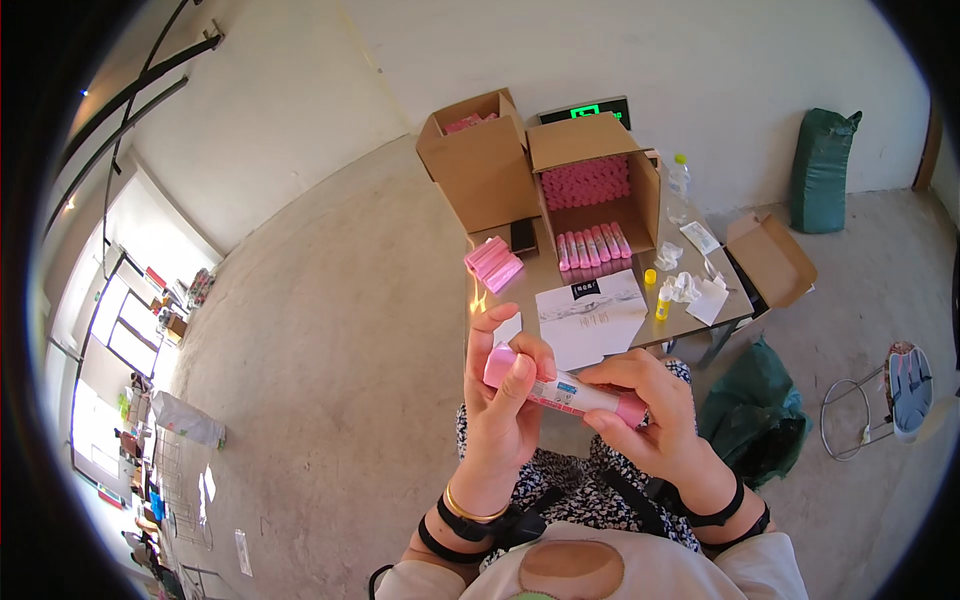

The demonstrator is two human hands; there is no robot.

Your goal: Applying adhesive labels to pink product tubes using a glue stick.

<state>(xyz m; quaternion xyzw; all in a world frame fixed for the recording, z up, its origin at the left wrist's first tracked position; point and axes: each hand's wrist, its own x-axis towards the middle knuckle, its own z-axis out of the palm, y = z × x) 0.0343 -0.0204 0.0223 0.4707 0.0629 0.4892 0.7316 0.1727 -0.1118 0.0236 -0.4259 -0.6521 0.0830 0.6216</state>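
Both hands, left hand [505,400] and right hand [650,420], grip 1 pink tube [562,391] at its ends; its long axis lies crosswise, cap leftward, below the tabletop [530,280].

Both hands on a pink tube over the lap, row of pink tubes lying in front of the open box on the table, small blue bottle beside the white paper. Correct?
Not quite. The head view shows the small bottle beside the white paper is yellow, not blue. The rest holds: left hand and right hand hold the pink tube, and the row of pink tubes lies before the open box.
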